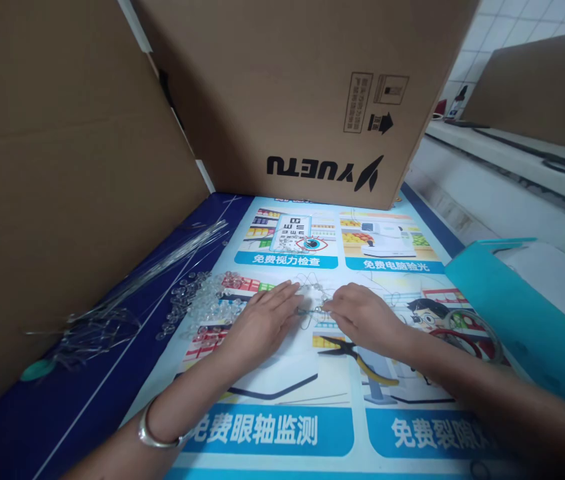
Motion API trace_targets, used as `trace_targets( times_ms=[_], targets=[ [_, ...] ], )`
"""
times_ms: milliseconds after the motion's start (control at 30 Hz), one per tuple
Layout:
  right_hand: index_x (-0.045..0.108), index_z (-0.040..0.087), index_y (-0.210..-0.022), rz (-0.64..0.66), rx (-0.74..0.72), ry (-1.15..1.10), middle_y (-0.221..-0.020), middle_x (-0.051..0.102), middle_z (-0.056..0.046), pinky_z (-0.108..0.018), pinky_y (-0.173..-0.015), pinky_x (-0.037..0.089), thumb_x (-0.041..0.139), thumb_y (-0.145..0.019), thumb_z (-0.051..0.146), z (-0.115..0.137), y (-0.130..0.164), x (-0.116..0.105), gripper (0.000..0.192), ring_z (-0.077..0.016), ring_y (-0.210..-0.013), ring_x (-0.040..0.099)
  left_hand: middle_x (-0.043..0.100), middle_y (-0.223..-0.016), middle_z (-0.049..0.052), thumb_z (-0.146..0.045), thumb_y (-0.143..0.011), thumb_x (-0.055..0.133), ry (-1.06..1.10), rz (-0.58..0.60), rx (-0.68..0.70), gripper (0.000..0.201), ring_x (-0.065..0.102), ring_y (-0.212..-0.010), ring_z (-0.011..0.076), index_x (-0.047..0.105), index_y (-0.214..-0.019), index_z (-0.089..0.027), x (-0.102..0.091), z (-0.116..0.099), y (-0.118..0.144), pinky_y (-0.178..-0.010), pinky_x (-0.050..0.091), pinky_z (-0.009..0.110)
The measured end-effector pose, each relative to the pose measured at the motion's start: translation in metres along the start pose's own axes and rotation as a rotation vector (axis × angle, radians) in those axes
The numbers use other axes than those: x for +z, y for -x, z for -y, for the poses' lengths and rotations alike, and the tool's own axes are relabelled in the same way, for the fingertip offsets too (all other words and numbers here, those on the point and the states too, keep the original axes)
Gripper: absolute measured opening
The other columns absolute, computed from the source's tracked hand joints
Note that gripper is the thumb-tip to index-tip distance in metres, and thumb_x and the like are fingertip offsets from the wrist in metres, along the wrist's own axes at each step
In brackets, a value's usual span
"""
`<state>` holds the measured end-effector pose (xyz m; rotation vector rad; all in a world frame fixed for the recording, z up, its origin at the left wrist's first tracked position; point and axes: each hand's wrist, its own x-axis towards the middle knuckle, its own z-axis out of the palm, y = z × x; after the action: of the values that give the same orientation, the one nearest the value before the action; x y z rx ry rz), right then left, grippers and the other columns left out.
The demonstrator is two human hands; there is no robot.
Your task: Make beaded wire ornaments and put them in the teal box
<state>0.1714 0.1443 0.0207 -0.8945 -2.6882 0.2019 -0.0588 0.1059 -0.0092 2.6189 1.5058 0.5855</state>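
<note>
A beaded wire piece [317, 288], thin and loosely curved with small clear beads, lies on the table [282, 393] between the two hands; its full outline is too fine to tell. The right hand [362, 313] has its grip pinched on its right edge; the left hand [267, 323] covers its other side, its grip hidden, so I cannot tell. Pliers [357, 360] lie just below the right hand, loose beads [197, 303] left. Room for moving runs between the forearms, bounded by cardboard [282, 100] behind and a teal box [522, 313] rightward.
</note>
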Motion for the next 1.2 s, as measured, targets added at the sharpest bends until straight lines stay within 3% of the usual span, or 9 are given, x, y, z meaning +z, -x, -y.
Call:
trace_targets(
  times_ms=[533, 833, 1033, 1200],
  targets=[
    [0.064, 0.018, -0.093, -0.011, -0.087, 0.090, -0.087, 0.061, -0.008, -0.031, -0.076, 0.036, 0.042, -0.087, 0.022, -0.005, 0.007, 0.007, 0.023, -0.0172, -0.085, 0.049, 0.038, -0.137, 0.009, -0.029, -0.087, 0.042, 0.003, 0.068, -0.040, 0.043, 0.029, -0.128, 0.0233, 0.039, -0.129, -0.020, 0.003, 0.003, 0.002, -0.102, 0.029, 0.046],
    [0.064, 0.020, -0.092, -0.014, -0.042, 0.039, -0.089, 0.061, -0.005, -0.031, -0.076, 0.037, 0.042, -0.087, 0.024, -0.008, 0.007, 0.012, 0.023, -0.0169, -0.086, 0.048, 0.041, -0.135, 0.007, -0.034, -0.085, 0.045, 0.031, 0.083, -0.078, 0.049, 0.028, -0.128, 0.0236, 0.033, -0.131, -0.022, 0.004, 0.008, 0.002, -0.102, 0.027, 0.046],
    [0.064, 0.018, -0.092, -0.050, -0.045, 0.040, -0.090, 0.061, -0.006, -0.030, -0.076, 0.037, 0.042, -0.087, 0.026, -0.008, 0.004, 0.003, 0.024, -0.0169, -0.085, 0.048, 0.040, -0.136, 0.008, -0.035, -0.085, 0.045, 0.064, 0.061, -0.049, 0.047, 0.031, -0.127, 0.0228, 0.035, -0.130, -0.021, 0.006, 0.007, 0.001, -0.102, 0.028, 0.044],
    [0.064, 0.017, -0.086, -0.016, -0.086, 0.186, -0.085, 0.061, -0.007, -0.030, -0.074, 0.034, 0.040, -0.088, 0.022, -0.006, -0.018, -0.010, 0.025, -0.0178, -0.084, 0.048, 0.038, -0.137, 0.008, -0.033, -0.085, 0.045, 0.065, 0.068, -0.042, 0.046, 0.032, -0.126, 0.0242, 0.037, -0.129, -0.023, 0.007, 0.007, -0.001, -0.100, 0.029, 0.045]
  ],
)
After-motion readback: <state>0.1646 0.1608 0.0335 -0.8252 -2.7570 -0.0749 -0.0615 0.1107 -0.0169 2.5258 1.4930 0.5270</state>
